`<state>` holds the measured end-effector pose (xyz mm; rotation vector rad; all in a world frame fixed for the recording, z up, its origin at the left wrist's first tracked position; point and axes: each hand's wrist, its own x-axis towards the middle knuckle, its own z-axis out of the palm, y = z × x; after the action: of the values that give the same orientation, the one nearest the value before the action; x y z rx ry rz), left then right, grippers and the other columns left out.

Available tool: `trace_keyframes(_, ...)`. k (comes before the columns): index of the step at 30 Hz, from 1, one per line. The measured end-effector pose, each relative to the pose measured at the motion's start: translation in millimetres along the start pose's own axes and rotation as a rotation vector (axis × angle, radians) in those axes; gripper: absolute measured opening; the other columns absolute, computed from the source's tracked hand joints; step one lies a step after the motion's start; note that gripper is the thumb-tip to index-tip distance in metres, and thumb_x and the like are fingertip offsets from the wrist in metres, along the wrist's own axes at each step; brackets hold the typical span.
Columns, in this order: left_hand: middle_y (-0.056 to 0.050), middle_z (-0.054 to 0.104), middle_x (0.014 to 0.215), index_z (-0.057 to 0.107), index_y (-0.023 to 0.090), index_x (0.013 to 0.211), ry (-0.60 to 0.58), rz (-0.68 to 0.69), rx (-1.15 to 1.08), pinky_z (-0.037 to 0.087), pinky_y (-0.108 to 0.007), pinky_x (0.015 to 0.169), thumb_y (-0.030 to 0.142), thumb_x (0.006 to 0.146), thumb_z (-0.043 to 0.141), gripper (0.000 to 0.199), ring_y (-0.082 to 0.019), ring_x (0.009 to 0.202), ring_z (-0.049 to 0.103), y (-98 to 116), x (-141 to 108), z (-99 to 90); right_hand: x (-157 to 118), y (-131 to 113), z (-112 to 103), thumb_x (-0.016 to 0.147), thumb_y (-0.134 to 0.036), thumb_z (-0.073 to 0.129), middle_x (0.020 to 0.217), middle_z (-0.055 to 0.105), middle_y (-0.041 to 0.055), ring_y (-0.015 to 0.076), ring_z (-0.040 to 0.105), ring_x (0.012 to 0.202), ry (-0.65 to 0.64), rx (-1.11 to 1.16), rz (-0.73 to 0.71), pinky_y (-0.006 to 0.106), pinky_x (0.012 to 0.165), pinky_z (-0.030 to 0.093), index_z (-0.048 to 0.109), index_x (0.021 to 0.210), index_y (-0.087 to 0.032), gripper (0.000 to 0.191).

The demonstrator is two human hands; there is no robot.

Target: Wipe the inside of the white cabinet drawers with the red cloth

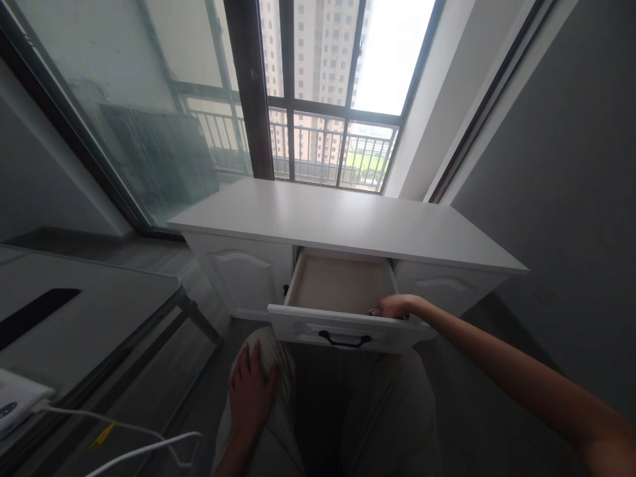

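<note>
The middle drawer (342,281) of a white cabinet (342,215) is pulled out towards me. Its front panel carries a black handle (344,341). My right hand (395,306) reaches into the drawer's front right corner, fingers bent down behind the front panel. A small pale and dark thing (374,312) shows at its fingertips, too small to name; the rest of the fingers are hidden. On my left knee (268,348) lies my left hand (252,384), palm down with the fingers apart, holding nothing.
To the left stands a folding table (124,278) with a black phone-like slab (42,311), a white box-shaped device (22,401) and white cables (144,444). Behind the cabinet rise a glass door (149,99) and windows. A grey wall (556,199) borders the right side.
</note>
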<state>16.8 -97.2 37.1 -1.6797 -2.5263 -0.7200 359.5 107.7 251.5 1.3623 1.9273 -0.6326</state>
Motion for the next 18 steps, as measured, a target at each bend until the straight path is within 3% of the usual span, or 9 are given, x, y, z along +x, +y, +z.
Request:
trace_keyframes(6, -0.023, 0.042, 0.162, 0.041, 0.011, 0.159, -0.008, -0.003, 0.004, 0.044, -0.056, 0.115, 0.045, 0.102, 0.041, 0.066, -0.038, 0.146, 0.045, 0.4, 0.0, -3.6, 0.4, -0.4, -12.3, 0.088, -0.029, 0.063, 0.081, 0.073, 0.0134, 0.0196, 0.064, 0.061, -0.083, 0.000, -0.032, 0.029, 0.056, 0.048, 0.076, 0.086, -0.006, 0.026)
trace_keyframes(11, -0.023, 0.043, 0.162, 0.042, 0.012, 0.159, 0.001, 0.003, -0.010, 0.043, -0.056, 0.116, 0.044, 0.101, 0.043, 0.066, -0.037, 0.147, 0.044, 1.7, 0.0, -2.8, 10.9, -1.0, -16.9, 0.090, -0.027, 0.057, 0.087, 0.074, 0.0135, 0.0212, 0.068, 0.067, 0.018, 0.006, -0.050, 0.029, 0.061, 0.050, 0.075, 0.096, -0.007, 0.027)
trace_keyframes(16, -0.024, 0.043, 0.162, 0.040, 0.012, 0.160, 0.002, 0.009, -0.004, 0.044, -0.056, 0.115, 0.045, 0.102, 0.042, 0.066, -0.038, 0.147, 0.044, 2.4, -1.1, -2.4, 18.4, -2.7, -8.9, 0.087, -0.033, 0.065, 0.082, 0.071, 0.0111, 0.0221, 0.066, 0.065, -0.142, 0.000, -0.031, 0.033, 0.062, 0.053, 0.076, 0.096, -0.007, 0.030)
trace_keyframes(18, -0.024, 0.042, 0.163, 0.041, 0.010, 0.159, -0.007, 0.005, 0.005, 0.044, -0.056, 0.115, 0.046, 0.103, 0.040, 0.067, -0.039, 0.146, 0.045, 2.5, -1.1, -2.3, 18.0, -1.0, -7.2, 0.088, -0.035, 0.065, 0.081, 0.071, 0.0103, 0.0218, 0.066, 0.066, -0.144, 0.044, -0.029, 0.032, 0.063, 0.053, 0.075, 0.096, -0.007, 0.031)
